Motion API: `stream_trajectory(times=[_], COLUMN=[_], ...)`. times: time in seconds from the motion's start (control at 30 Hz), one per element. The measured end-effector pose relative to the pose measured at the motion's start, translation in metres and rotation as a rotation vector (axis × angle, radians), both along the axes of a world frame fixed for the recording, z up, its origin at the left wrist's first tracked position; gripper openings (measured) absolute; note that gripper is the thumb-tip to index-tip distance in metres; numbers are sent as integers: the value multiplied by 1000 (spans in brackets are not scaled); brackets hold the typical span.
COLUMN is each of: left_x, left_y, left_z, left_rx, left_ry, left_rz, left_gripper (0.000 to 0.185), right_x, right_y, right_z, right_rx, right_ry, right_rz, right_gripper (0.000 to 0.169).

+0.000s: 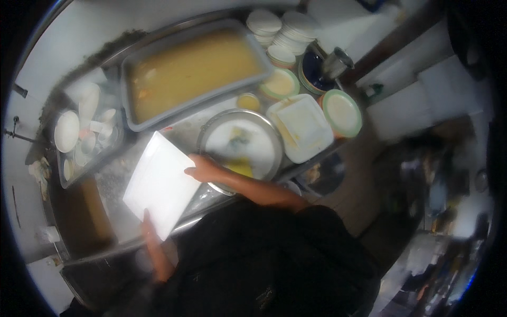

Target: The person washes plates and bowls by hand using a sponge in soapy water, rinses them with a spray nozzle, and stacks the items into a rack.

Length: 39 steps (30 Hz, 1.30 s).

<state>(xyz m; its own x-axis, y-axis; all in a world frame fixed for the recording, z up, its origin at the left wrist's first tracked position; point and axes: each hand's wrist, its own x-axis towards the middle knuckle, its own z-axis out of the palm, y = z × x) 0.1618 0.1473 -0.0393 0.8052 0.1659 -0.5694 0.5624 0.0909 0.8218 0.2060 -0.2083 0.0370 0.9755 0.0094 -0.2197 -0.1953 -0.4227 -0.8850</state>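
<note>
A white rectangular plate (160,186) is held tilted over the metal counter, between my two hands. My left hand (148,226) grips its lower left edge, with the thumb on the face. My right hand (202,168) grips its right edge. Just right of the plate, under my right forearm, stands a round metal basin (279,156) of whitish, foamy liquid, with something yellow in it. Beyond the plate lies a large grey tub (127,95) full of cloudy yellow-brown water.
Stacked white plates (295,33), green-rimmed plates (341,113), soiled square white dishes (301,130) and a metal cup (336,63) crowd the right side. A grey bin (63,178) of bowls stands left, above a sink compartment (83,222) holding brown water.
</note>
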Motion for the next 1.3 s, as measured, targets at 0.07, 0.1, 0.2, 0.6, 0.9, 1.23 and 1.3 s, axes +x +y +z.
stream_trajectory(times=[0.07, 0.1, 0.2, 0.6, 0.9, 1.23, 1.3], left_x=[12, 12, 15, 37, 78, 76, 79], left_y=[15, 15, 27, 35, -254, -557, -555], left_z=[-2, -8, -22, -71, 60, 48, 54], left_rx=[-33, -21, 30, 1019, 888, 943, 1042], left_ry=[88, 46, -16, -26, -943, -921, -780], left_rz=[58, 88, 162, 39, -435, -1317, -1378], left_gripper=[59, 59, 59, 44, 34, 97, 105], right_x=[-7, -10, -38, -179, -202, -209, -213], right_y=[-4, -13, -52, -339, -388, -408, -409], right_z=[5, 9, 15, -38, -66, -32, -39], right_rx=[61, 92, 84, -850, -75, 172, 183], right_ry=[-48, -69, -51, 7, -99, 55, 96], right_rz=[41, 77, -86, -965, -1302, -1113, -1049], right_gripper=[50, 52, 42, 51, 76, 76, 76])
